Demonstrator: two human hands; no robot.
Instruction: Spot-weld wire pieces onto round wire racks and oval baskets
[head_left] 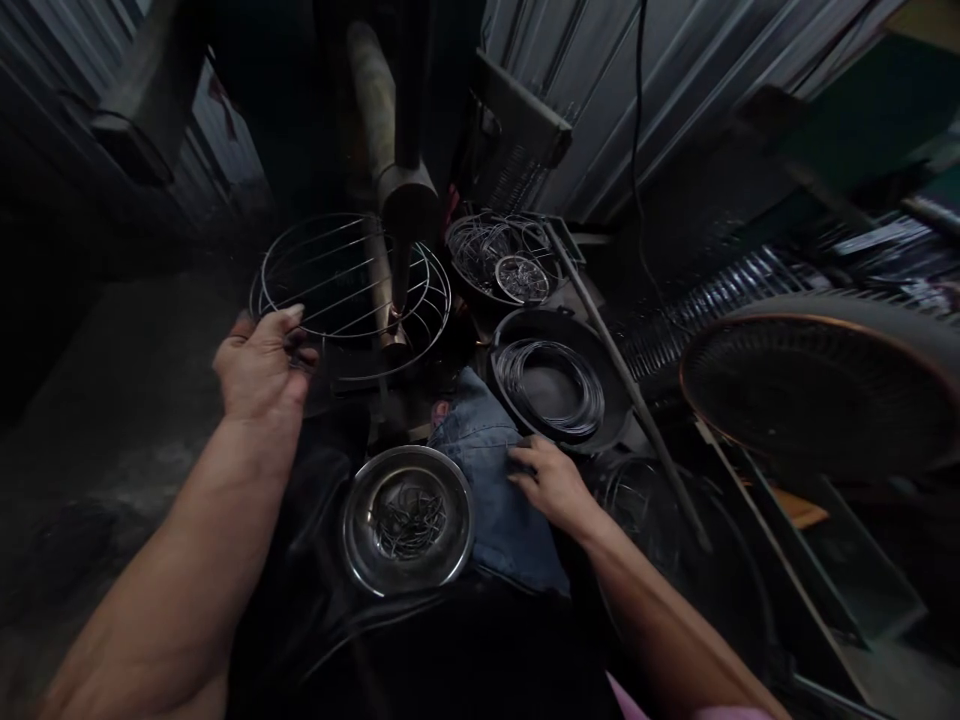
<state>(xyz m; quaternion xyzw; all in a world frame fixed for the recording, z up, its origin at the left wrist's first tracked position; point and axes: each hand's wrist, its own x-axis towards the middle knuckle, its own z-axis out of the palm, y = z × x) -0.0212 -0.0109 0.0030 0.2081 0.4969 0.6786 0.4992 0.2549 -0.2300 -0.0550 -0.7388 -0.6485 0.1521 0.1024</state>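
- Head view, looking down: the left hand (259, 365) is closed around the lower rim of a round wire rack (349, 290), fingers curled over the wire, and holds it up in front of the person.
- A dark metal fitting (407, 200) with a pale pipe (373, 95) stands just behind the rack's near bars, apparently overlapping it; the dim light makes it hard to tell whether they touch.
- The right hand (555, 485) is open, fingers lightly bent, and rests on a piece of folded denim (480, 470) without gripping it.
- A steel bowl (409, 520) of small wire pieces (410, 522) sits just beside the denim.
- A black pan (559, 425) holding coiled wire (551, 385) lies near the right hand.
- Behind it, a second black pan (469, 280) holds tangled wire (487, 250).
- A long metal rod (626, 380) leans beside the pans.
- A corrugated metal wall (600, 100) rises behind.
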